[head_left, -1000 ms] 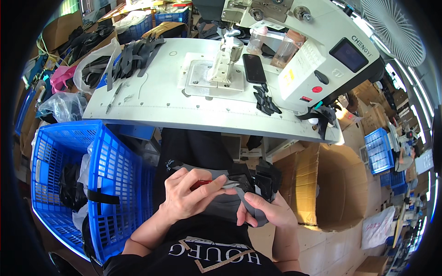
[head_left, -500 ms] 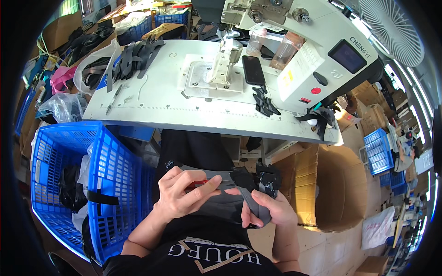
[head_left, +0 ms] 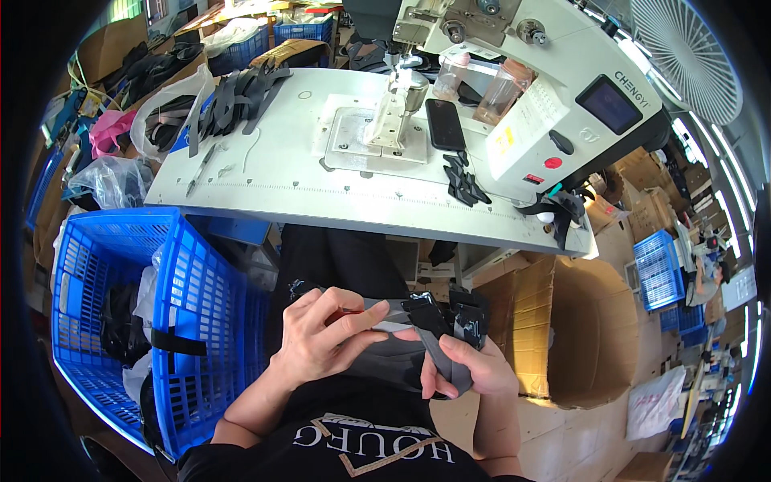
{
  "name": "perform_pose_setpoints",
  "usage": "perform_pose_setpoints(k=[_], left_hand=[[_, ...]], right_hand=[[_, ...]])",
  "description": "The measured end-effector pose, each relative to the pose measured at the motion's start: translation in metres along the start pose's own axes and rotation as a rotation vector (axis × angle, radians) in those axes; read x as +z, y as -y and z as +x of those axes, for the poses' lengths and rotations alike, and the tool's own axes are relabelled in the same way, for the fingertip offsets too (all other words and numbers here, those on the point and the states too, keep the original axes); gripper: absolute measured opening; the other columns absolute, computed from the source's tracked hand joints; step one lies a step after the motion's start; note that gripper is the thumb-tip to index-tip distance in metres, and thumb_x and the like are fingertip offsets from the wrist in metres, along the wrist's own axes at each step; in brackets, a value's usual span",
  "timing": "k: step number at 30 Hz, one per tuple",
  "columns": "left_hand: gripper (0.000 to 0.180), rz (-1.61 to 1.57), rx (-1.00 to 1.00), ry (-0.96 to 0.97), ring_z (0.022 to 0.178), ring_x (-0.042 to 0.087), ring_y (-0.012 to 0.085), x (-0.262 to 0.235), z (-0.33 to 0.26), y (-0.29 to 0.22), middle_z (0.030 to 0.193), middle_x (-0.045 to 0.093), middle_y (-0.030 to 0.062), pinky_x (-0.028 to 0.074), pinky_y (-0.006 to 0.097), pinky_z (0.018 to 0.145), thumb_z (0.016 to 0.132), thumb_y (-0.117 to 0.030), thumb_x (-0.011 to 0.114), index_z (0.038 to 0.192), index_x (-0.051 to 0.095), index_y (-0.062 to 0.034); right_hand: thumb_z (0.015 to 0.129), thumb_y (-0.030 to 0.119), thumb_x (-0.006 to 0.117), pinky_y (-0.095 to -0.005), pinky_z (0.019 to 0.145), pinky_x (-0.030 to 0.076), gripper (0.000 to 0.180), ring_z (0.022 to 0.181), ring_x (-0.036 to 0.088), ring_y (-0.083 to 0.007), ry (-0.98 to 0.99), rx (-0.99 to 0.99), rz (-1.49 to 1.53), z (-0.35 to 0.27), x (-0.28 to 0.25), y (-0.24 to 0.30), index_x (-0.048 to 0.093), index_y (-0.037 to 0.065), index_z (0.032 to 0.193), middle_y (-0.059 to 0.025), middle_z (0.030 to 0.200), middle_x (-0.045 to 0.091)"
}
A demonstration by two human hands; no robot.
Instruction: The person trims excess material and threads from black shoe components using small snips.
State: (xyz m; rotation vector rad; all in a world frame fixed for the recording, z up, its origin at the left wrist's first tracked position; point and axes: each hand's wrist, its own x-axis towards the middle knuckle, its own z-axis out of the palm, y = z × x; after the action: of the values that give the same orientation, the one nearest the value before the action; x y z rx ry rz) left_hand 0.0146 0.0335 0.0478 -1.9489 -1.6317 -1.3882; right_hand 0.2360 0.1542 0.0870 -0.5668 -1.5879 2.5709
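Note:
Over my lap, my left hand (head_left: 325, 333) is closed around a small red-handled tool (head_left: 341, 314), perhaps thread snips; most of it is hidden by my fingers. A pale pointed part shows past my fingertips, close to the straps. My right hand (head_left: 474, 365) grips grey fabric straps (head_left: 444, 361) with black end pieces (head_left: 426, 312) standing up from the fist. Shiny white-blue marks show on some of the black ends. More dark grey material lies across my lap under both hands.
Ahead stands a white sewing table (head_left: 281, 181) with a sewing machine (head_left: 530, 120), a phone (head_left: 444, 124) and piled grey straps (head_left: 237, 104). To my left is a blue basket (head_left: 205, 321) with black items inside. An open cardboard box (head_left: 534, 337) stands at my right.
The black strap end in my right hand has turned, showing more of its shiny face. My left fingertips have shifted slightly, and the view has moved a little.

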Motion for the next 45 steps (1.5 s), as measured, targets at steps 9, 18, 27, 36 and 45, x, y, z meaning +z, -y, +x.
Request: perform_pose_setpoints(k=[9,18,27,36,45], left_hand=[[0.045,0.001,-0.014,0.021,0.059,0.050,0.0095,-0.002,0.002,-0.003,0.086,0.057,-0.0031,0.039,0.025,0.053,0.071,-0.026,0.084,0.113,0.073,-0.0145],[0.035,0.003,0.026,0.022,0.059,0.052,0.0129,0.004,-0.001,-0.001,0.081,0.057,0.0011,0.041,0.026,0.052,0.069,-0.022,0.086,0.100,0.074,-0.0107],[0.041,-0.705,-0.451,-0.013,0.076,0.058,0.0084,0.021,-0.005,-0.015,0.099,0.063,0.0049,0.043,0.021,0.060,0.072,-0.013,0.089,0.108,0.072,-0.0040],[0.024,-0.575,-0.493,-0.079,0.075,0.060,0.0056,0.037,-0.018,-0.033,0.090,0.065,0.0038,0.043,0.019,0.058,0.076,0.003,0.082,0.094,0.067,-0.0025],[0.016,-0.716,-1.154,-0.054,0.071,0.055,0.0031,0.006,-0.095,-0.033,0.080,0.061,0.0029,0.044,0.019,0.063,0.089,0.003,0.067,0.084,0.052,-0.0020]], right_hand=[[0.106,0.034,0.042,-0.0246,0.049,0.042,0.058,0.049,0.051,-0.0110,-0.020,0.005,-0.043,0.001,0.005,0.002,0.044,-0.012,0.142,-0.0208,0.076,0.068],[0.106,0.036,0.045,-0.0236,0.053,0.043,0.051,0.054,0.052,-0.0097,-0.011,0.026,-0.039,-0.001,0.004,0.003,0.051,0.001,0.142,-0.0134,0.075,0.068],[0.105,0.030,0.049,-0.0249,0.059,0.049,0.043,0.061,0.061,-0.0129,-0.098,0.049,-0.238,0.001,0.009,0.001,0.048,0.002,0.137,-0.0163,0.089,0.071],[0.104,0.027,0.055,-0.0247,0.057,0.049,0.036,0.068,0.069,-0.0161,-0.204,-0.058,-0.119,0.001,-0.007,-0.032,0.054,0.001,0.129,-0.0142,0.095,0.072],[0.104,0.028,0.054,-0.0320,0.076,0.056,0.033,0.092,0.072,-0.0252,-0.507,-0.161,0.033,-0.006,-0.044,-0.028,0.060,-0.002,0.116,-0.0155,0.100,0.071]])
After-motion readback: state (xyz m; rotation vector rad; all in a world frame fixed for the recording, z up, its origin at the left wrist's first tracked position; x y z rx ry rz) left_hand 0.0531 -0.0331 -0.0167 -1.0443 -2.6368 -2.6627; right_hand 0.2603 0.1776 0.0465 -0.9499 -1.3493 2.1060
